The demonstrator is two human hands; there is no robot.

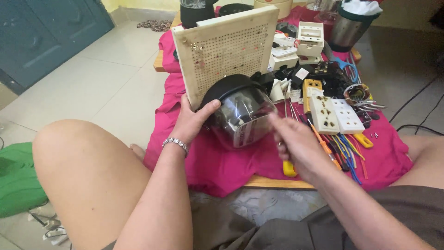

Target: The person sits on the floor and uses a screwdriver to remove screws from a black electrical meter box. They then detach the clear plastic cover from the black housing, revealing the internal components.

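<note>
While the left hand (192,121) grips it, the black-and-steel appliance (238,113) lies tipped, base toward tabletop's near edge; right hand (296,141) blurred, loosely curled, empty; little free room.

The left hand (192,121) grips the side of a black-and-clear appliance housing (240,113) lying on a pink cloth (222,162). The right hand (298,143), blurred, hovers just beside it, fingers loosely curled. Behind the grip leans a perforated cream board (226,51); white socket strips (335,115) lie beyond the right hand.

The left hand (193,121) reaches forward, palm inward, thumb spread from the 4 fingers, wrist extended. The right hand (296,141) is motion-blurred, fingers seemingly pinched together, forearm angled in from lower right.
</note>
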